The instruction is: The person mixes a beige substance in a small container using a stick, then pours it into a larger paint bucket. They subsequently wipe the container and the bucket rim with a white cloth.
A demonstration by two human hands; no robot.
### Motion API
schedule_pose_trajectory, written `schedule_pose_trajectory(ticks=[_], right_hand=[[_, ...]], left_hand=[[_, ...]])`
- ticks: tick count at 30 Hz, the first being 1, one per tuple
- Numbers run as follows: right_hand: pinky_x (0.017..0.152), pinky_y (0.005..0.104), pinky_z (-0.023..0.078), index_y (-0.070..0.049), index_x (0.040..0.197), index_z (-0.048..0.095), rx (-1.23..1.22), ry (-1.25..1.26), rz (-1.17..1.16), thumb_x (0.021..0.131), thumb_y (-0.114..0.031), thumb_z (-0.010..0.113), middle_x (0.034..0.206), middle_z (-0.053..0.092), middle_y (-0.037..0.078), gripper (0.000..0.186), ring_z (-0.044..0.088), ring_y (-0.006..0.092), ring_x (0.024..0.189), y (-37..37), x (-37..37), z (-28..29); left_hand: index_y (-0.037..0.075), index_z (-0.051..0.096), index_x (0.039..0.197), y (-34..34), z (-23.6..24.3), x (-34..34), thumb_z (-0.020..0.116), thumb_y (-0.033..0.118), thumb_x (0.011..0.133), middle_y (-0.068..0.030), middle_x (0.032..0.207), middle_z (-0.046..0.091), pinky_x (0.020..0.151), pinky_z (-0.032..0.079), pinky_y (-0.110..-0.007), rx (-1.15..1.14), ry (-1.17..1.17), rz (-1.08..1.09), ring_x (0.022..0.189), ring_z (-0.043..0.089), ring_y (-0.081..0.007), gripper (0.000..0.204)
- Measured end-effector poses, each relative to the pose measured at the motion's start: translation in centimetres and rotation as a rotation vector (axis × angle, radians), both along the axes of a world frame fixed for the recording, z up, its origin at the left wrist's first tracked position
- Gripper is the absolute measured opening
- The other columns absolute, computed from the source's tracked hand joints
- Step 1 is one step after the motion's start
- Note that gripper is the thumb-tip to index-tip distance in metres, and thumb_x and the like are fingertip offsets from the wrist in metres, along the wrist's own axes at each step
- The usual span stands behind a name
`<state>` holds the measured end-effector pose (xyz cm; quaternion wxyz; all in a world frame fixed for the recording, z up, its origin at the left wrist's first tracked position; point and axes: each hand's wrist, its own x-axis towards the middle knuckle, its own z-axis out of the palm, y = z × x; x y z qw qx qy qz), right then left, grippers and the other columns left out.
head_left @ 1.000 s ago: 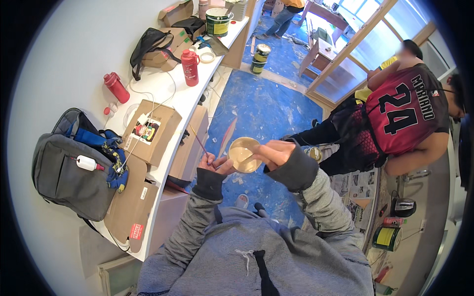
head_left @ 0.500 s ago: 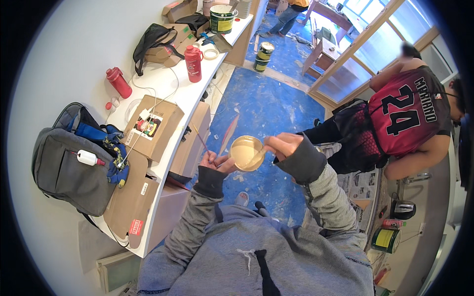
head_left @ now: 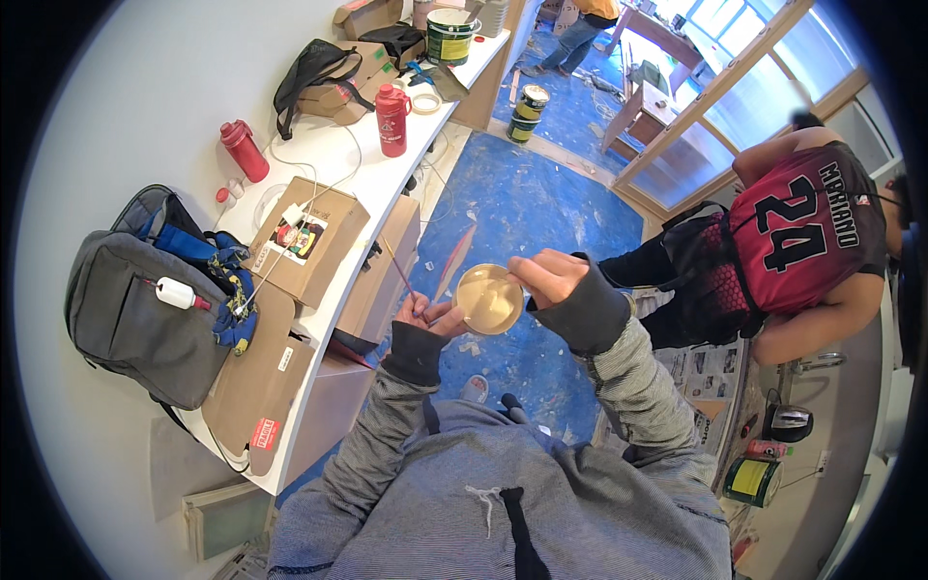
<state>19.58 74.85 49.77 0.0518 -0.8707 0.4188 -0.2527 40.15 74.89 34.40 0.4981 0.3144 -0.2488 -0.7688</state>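
A small round cup (head_left: 480,311) of beige paint is held up in front of my chest, tilted so that its inside shows. At its left side my left hand (head_left: 432,316) is closed, the fingers against the cup and also round a thin, long-handled brush (head_left: 397,267) that points up and left. My right hand (head_left: 549,280) is pinched at the cup's upper right rim. A pale shape in the paint runs toward its fingertips, but what they grip is too small to make out.
Left, a white counter (head_left: 333,333) bears a grey backpack (head_left: 145,319), a cardboard box (head_left: 324,242) and red bottles (head_left: 391,121). Blue sheeting (head_left: 541,203) covers the floor. A person in a red jersey (head_left: 802,227) bends close on my right. Stacked paint buckets (head_left: 527,111) stand ahead.
The cup has shifted slightly right and tilts more toward me. My right hand has risen a little, its fingertips closer to the rim. The room has slid slightly right in view.
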Motion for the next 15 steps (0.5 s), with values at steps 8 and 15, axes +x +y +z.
schedule_pose_trajectory(ticks=[8,15], right_hand=[[0.055,0.0354,0.048,0.0,0.099,0.061,-0.005,-0.029,0.026,0.075,0.006,0.063,0.068,0.056,0.012,0.024,0.059,0.0275,0.061,0.5,0.2,-0.1],[0.055,0.0349,0.048,-0.001,0.099,0.061,0.026,0.012,0.035,0.077,0.003,0.063,0.068,0.056,0.01,0.022,0.06,0.0271,0.063,0.7,0.1,-0.1]], left_hand=[[0.013,0.026,0.092,-0.1,-0.2,0.0,0.066,-0.003,0.082,-0.0199,0.103,0.058,0.081,0.059,-0.04,-0.027,-0.018,-0.004,0.099,0.064,-0.0289,0.044],[0.014,0.026,0.091,-0.3,-0.5,-0.1,0.065,-0.004,0.083,-0.0188,0.101,0.058,0.078,0.06,-0.04,-0.042,-0.017,0.006,0.097,0.065,-0.0286,0.044]])
